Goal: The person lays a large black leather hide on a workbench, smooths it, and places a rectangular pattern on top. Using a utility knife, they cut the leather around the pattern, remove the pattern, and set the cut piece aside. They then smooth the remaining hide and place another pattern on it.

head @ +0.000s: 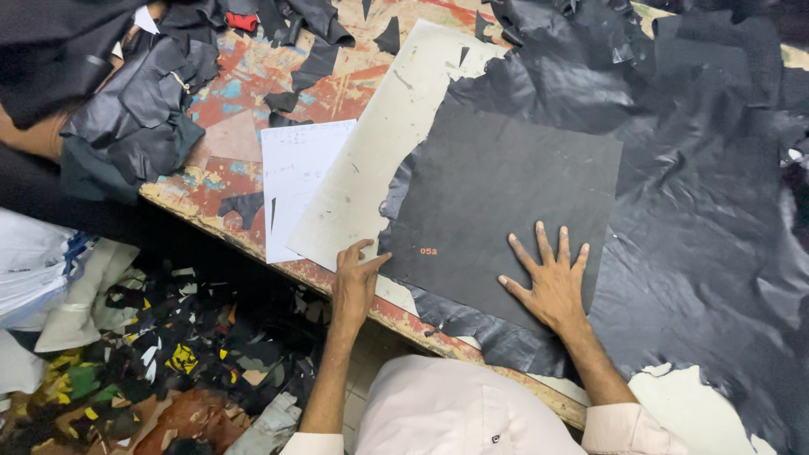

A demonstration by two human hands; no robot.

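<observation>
A dark grey rectangular pattern board (497, 194) lies on a large black leather hide (699, 253) spread over the worktable. My right hand (549, 282) presses flat on the board's near edge, fingers spread. My left hand (354, 282) pinches the board's near left corner between thumb and fingers. Under the board and hide sits a pale cutting board (379, 143).
A white paper sheet (299, 177) lies left of the pale board on the paint-stained tabletop (244, 93). Black leather pieces (139, 118) are piled at the far left. Scraps of leather (168, 354) cover the floor below the table edge.
</observation>
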